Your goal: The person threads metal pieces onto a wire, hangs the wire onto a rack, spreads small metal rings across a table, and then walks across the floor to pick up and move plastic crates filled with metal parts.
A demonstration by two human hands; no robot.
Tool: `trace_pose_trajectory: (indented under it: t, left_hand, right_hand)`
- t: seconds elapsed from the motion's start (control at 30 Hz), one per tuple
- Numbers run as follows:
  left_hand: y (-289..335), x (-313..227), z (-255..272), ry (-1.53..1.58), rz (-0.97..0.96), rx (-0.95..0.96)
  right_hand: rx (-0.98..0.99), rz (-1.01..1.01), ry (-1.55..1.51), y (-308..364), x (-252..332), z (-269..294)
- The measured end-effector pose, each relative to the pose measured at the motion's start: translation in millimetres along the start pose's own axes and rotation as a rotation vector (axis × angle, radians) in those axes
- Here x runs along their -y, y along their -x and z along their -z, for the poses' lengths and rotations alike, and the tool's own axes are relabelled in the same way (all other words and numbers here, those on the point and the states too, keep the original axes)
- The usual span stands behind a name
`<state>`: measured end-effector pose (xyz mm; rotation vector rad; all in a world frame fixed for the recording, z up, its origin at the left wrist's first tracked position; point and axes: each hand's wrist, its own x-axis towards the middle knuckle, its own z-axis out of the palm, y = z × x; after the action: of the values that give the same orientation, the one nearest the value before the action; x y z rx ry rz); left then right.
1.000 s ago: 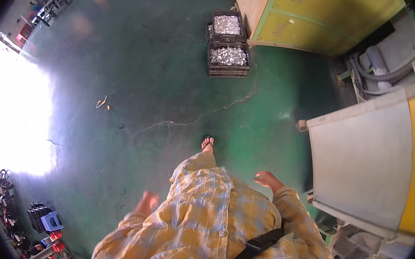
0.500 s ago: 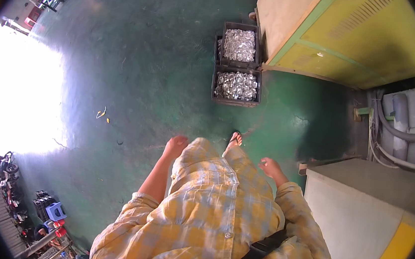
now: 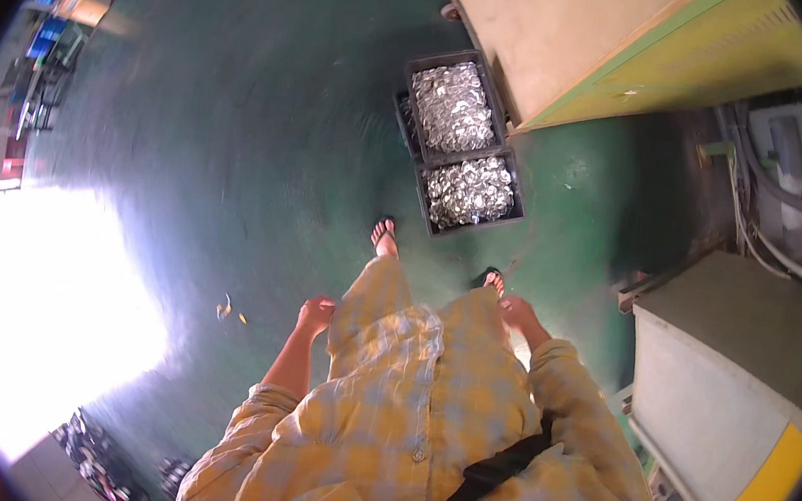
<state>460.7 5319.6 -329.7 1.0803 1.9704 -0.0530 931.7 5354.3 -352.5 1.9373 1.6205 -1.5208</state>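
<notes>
My left hand hangs beside my left thigh with nothing seen in it, its fingers loosely bent and not pressed into a fist. On the other side, my right hand is close to my right thigh, also loose and with no object visible; its fingertips are partly hidden. Ahead of my feet stand two dark crates filled with shiny metal pieces. The farther crate sits higher, over the edge of another dark bin. The nearer crate adjoins it. Neither hand touches them.
A yellow-green machine cabinet rises beyond the crates at right. Nearer on the right is a grey-white cabinet with a yellow stripe, below hoses. Small yellow scraps lie on the green floor. Bright light floods the left.
I have stepped forward, my left foot now showing ahead of the right. The crates look closer and the view has turned. My left hand has swung back slightly, and the right is nearer my thigh.
</notes>
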Motion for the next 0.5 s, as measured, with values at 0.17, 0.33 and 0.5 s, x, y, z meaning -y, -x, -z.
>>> trace_pose_trajectory:
  t: [0.17, 0.33, 0.5]
  left_hand:
    - [-117, 27, 42, 0.244, -0.033, 0.137]
    - [-185, -59, 19, -0.105, -0.156, 0.227]
    - [-253, -107, -102, 0.099, -0.182, 0.257]
  right_hand:
    - [-0.155, 0.090, -0.178, -9, 60, -35]
    - [-0.185, -0.107, -0.250, -56, 59, -30]
    - [-0.369, -0.272, -0.291, -155, -4, -4]
